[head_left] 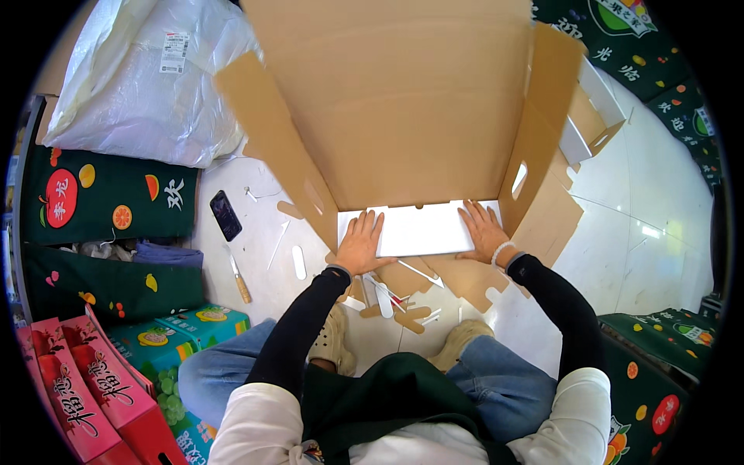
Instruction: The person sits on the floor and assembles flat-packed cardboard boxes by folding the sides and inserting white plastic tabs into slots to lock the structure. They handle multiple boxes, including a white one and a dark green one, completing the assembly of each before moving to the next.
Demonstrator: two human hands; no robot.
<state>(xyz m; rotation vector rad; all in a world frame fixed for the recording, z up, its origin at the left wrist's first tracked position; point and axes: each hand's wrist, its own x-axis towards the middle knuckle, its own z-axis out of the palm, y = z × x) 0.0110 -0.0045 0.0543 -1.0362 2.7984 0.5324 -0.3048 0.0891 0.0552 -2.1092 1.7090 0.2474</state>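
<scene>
A large brown cardboard box [422, 101] stands partly folded before me, its tall back panel upright and both side panels leaning outward, each with a hand hole. Along its near edge lies a white folded panel [418, 231]. My left hand [361, 242] rests flat on the panel's left end, fingers stretched forward. At the right end my right hand [484, 232] presses down the same way, fingers spread. Neither hand grasps anything. Under the panel's near edge, brown flaps [465, 280] reach toward my feet.
Cardboard scraps [399, 302] litter the floor between my shoes. To the left lie a phone [225, 215] and a wooden-handled knife [239, 279]. A plastic-wrapped bundle [155, 85] sits far left; red cartons [89, 380] stand near left. Another white-edged box [593, 116] is behind, right.
</scene>
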